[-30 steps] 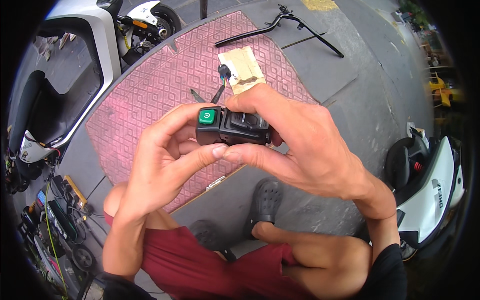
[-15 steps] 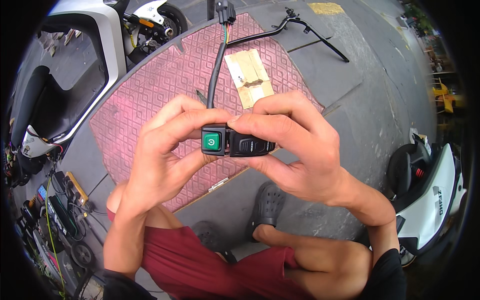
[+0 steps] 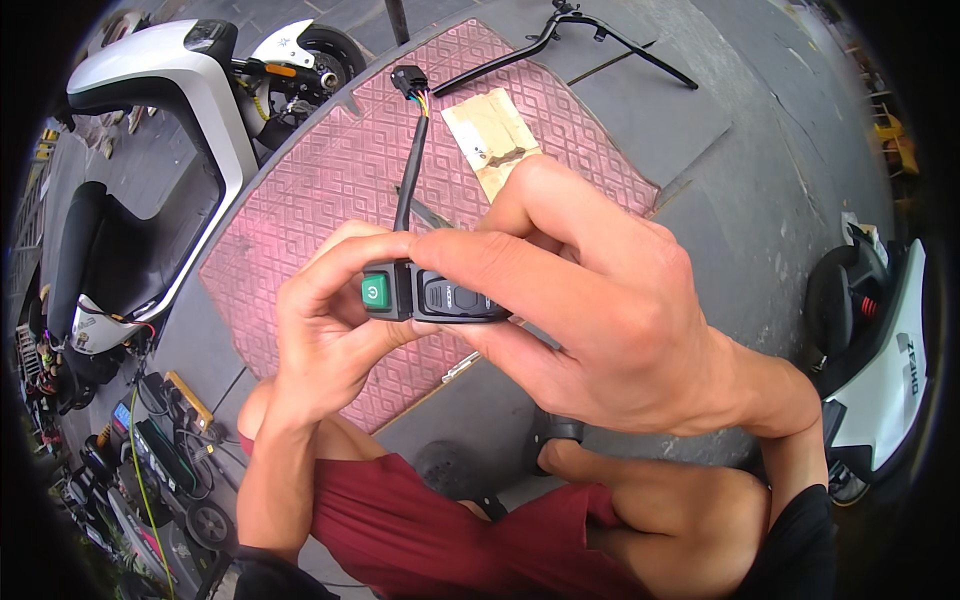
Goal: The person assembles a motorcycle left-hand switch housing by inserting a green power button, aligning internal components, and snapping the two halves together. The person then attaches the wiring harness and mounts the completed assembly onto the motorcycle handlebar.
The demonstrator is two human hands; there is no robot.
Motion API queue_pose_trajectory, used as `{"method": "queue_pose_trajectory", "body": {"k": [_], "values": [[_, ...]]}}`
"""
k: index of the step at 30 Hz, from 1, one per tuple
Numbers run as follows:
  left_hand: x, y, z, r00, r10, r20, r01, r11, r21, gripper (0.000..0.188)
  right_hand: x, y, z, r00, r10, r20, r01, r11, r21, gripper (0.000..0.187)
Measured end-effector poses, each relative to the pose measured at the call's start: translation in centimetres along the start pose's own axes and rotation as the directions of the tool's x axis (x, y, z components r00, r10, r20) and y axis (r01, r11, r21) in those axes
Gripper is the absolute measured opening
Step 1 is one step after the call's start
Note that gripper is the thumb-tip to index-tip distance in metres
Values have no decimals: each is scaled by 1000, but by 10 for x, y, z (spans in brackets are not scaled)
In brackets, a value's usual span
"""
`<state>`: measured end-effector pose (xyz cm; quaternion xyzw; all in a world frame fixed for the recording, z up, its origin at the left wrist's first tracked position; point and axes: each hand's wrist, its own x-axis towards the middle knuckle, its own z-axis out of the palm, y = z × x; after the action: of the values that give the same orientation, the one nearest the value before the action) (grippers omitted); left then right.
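Note:
A black handlebar switch is held between both hands above the pink mat. Its left part has a green power button (image 3: 376, 292); the right part is a black button housing (image 3: 455, 297), with a seam between the two. I cannot tell whether the parts are fully joined. My left hand (image 3: 325, 325) pinches the green-button part between thumb and fingers. My right hand (image 3: 600, 310) grips the black housing from above and below, its fingers partly covering it. From behind the switch a black sleeved cable (image 3: 411, 170) runs up to a black connector plug (image 3: 408, 82) with coloured wires.
On the pink patterned mat (image 3: 290, 215) lies a torn cardboard piece (image 3: 480, 125). A bent black metal frame (image 3: 545, 40) rests across its far edge. A white scooter (image 3: 228, 130) stands left, another white vehicle body (image 3: 890, 370) right. Cables and tools (image 3: 185, 430) crowd the lower left.
The switch and both hands have shifted left in view. The right hand has turned and covers more of the housing. The connector plug has dropped lower, and the whole view has shifted slightly.

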<state>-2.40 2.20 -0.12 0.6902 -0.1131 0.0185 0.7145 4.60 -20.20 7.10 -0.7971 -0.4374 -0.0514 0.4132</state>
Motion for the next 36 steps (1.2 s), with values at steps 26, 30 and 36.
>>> {"method": "queue_pose_trajectory", "body": {"k": [26,30,36], "values": [[5,18,8,992,117,-50,-93,934,346,47,-9,20,-3,994,-63,88,51,989,140,51],[4,17,9,940,340,13,-298,801,519,38,-22,24,6,991,-102,-89,113,985,132,43],[-1,32,16,908,419,-1,-334,724,604,45,-22,25,14,942,-247,-229,268,961,67,37]]}}
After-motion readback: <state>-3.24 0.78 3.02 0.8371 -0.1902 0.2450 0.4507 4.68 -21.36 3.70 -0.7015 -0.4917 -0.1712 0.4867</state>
